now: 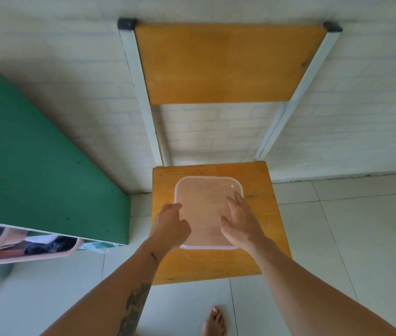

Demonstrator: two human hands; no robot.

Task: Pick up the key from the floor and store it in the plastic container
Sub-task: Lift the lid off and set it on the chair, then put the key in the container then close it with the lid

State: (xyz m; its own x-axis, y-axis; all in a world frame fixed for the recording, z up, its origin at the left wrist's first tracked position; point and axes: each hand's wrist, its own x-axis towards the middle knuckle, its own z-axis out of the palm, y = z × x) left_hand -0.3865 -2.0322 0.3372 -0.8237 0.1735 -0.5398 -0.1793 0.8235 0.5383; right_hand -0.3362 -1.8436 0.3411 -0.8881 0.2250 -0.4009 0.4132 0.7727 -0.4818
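A clear plastic container (204, 197) with its lid on lies flat on the seat of a wooden chair (260, 253). My left hand (170, 226) is at the container's left edge, fingers curled against the rim. My right hand (240, 221) lies over the lid's right side with its fingers spread. No key shows anywhere in view; I cannot tell whether one is inside the container or in a hand.
The chair's backrest (228, 64) stands against a white brick-pattern wall. A green board (34, 161) leans at the left over a shelf with clothes (22, 246). White floor tiles (349, 238) surround the chair. My bare foot (215, 321) is on the floor below the seat.
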